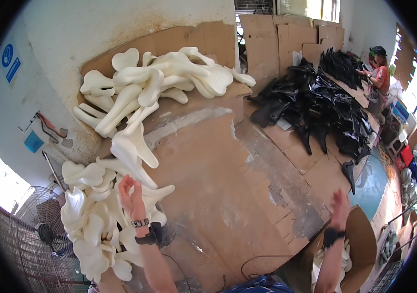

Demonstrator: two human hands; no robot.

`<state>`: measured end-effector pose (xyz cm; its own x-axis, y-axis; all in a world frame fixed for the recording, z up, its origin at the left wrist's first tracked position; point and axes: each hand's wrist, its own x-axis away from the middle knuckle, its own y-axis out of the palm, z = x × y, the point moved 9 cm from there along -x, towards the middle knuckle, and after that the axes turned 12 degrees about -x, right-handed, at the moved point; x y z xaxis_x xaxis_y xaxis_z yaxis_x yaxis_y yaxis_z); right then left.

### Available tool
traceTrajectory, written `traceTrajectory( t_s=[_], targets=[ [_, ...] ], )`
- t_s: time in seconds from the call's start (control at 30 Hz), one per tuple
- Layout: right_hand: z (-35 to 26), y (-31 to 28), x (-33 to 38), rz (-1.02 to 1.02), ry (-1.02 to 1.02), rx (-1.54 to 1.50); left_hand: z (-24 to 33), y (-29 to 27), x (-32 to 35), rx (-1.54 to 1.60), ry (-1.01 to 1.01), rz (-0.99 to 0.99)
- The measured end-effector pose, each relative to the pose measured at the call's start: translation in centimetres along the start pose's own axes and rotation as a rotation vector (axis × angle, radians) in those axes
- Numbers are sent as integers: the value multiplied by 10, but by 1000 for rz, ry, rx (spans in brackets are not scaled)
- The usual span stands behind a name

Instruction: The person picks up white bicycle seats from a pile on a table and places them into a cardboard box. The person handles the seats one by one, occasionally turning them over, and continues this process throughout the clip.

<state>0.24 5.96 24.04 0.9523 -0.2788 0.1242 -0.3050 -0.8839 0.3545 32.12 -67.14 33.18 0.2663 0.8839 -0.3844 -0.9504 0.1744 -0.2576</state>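
My left hand (132, 198) is raised beside the near heap of cream-coloured, saddle-shaped pieces (91, 229). Its fingers are loosely bent and apart, with nothing seen in them. My right hand (340, 209) hovers above an open cardboard box (364, 249), fingers stretched out and a little blurred, holding nothing. More cream pieces (349, 256) lie inside that box, partly hidden by my forearm. A larger heap of cream saddle-shaped pieces (174, 71) runs along the wall and joins the near one.
A cardboard-covered worktop (198, 166) spreads before me. Black, long-nosed pieces (311, 102) are heaped at the far right, one lone black piece (348, 176) near the edge. A person (380, 75) stands beyond them. A caged fan (42, 239) stands at the left.
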Motion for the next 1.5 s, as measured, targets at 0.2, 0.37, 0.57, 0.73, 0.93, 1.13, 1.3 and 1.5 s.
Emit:
traceTrajectory(
  t_s=[0.2, 0.37, 0.57, 0.73, 0.93, 1.13, 1.3, 1.5],
  targets=[
    [-55, 351, -35, -704, -278, 350, 105, 9, -65, -142, 200, 59],
    [-33, 568, -26, -867, -846, 693, 150, 80, -130, -252, 335, -40],
    [26, 746, 23, -887, -1178, 919, 93, 220, -141, 88, 12, -447],
    [64, 821, 18, -850, -1164, 981, 23, 298, -211, 323, -360, -333],
    [118, 870, -44, -1129, -1016, 1013, -7, 389, -271, 382, -470, -296],
    [121, 887, -48, -1153, -944, 1037, -11, 406, -287, 221, -463, -331],
    [96, 841, 21, -1049, -928, 1103, -23, 389, -271, 399, -516, -359],
    [43, 695, 97, -990, -919, 894, 32, 313, -160, 553, -431, -443]
  ],
)
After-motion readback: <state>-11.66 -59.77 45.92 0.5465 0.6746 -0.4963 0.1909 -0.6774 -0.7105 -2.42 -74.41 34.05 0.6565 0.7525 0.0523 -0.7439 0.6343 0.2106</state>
